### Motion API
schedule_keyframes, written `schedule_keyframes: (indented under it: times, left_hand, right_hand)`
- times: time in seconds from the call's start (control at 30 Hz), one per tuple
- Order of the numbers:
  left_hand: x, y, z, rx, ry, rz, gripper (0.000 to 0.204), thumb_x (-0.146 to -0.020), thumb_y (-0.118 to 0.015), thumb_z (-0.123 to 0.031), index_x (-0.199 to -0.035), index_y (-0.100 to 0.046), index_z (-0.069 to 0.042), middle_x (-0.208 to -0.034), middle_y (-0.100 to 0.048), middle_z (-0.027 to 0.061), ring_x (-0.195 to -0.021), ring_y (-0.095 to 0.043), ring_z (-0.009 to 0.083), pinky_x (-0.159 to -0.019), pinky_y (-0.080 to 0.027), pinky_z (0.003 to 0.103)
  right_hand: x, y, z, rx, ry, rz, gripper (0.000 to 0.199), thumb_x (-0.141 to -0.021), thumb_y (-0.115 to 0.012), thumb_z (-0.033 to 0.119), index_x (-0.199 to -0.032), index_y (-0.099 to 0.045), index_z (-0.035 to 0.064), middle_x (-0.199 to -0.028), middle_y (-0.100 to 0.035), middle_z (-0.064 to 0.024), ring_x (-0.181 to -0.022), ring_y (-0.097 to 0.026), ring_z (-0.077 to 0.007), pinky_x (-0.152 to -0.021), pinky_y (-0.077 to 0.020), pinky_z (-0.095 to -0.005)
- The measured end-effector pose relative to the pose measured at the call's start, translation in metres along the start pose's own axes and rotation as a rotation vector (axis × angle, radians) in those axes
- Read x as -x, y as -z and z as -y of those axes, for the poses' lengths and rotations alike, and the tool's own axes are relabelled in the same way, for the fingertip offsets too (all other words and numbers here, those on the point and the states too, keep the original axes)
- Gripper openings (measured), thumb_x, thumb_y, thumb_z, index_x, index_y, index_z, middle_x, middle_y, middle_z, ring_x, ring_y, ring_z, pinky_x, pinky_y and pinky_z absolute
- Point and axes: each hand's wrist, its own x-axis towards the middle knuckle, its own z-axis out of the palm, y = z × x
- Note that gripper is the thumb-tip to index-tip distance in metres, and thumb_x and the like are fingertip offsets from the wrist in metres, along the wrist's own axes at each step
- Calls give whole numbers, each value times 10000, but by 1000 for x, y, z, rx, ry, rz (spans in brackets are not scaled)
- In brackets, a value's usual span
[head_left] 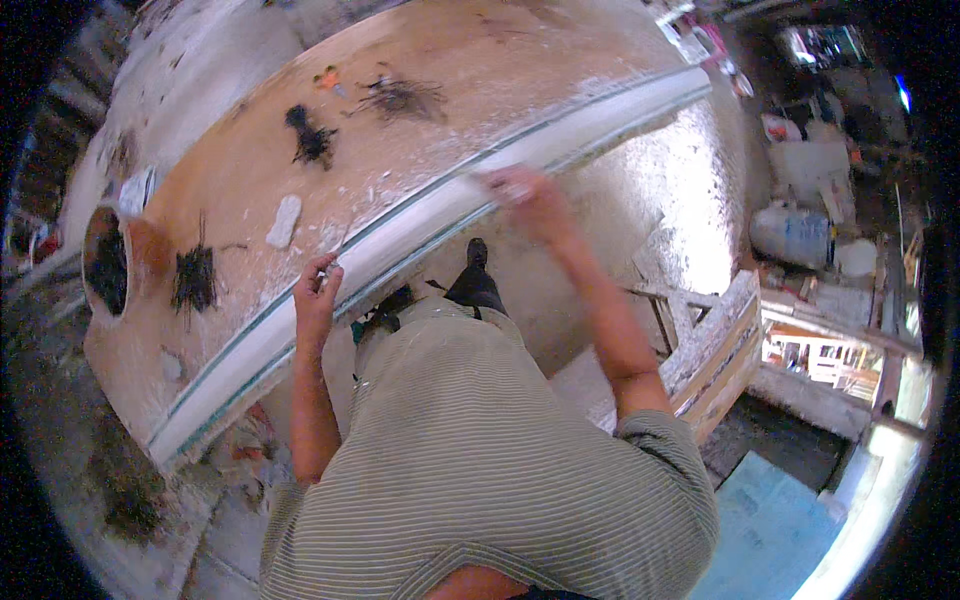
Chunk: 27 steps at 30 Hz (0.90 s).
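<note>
A long white moulding-like strip [410, 230] with green lines along both sides runs diagonally along the near edge of the table. At its left part, my left hand [318, 290] has its fingers pinched together beside the strip's far side; what they hold is too small to make out. My right hand [522, 196] is over the strip farther right, smeared by motion. Something pale shows at its fingertips, too blurred to name. White crumbs and dust lie along the strip's far side.
On the brown tabletop [240, 160] lie dark bristly bundles [195, 275], an orange-handled tool [327, 79] and a white lump [285, 221]. A round, hollow container [108, 262] sits at the left. To my right are a wooden structure [715, 350] and a gas cylinder [792, 237].
</note>
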Motion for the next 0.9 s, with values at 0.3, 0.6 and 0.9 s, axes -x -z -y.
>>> schedule_keyframes:
  times: [0.3,0.6,0.9]
  left_hand:
    - [-36,-115,-75,-413,-129,468,303,-943,-705,-231,-1222,-685,-114,-1110,-719,69,-919,-669,181,-790,-523,323]
    - [-65,-220,-83,-656,-218,481,263,-938,-688,-228,-1175,-699,-115,-1147,-717,94,-995,-710,301,-848,-571,374]
    - [-137,-377,-145,-763,-498,605,271,-939,-688,-222,-1127,-713,-28,-1108,-719,192,-997,-707,321,-841,-559,393]
  right_hand:
    - [28,35,-114,-94,-241,0,236,-825,-729,112,-1033,-795,201,-965,-770,-57,-873,-723,-230,-815,-559,-365]
    - [130,231,-303,-145,-677,-1271,177,-835,-805,184,-953,-782,54,-874,-758,-73,-765,-687,-150,-746,-544,-288]
    - [215,206,-383,-394,-896,-1102,215,-838,-823,259,-1013,-808,135,-795,-728,1,-650,-589,-105,-633,-495,-319]
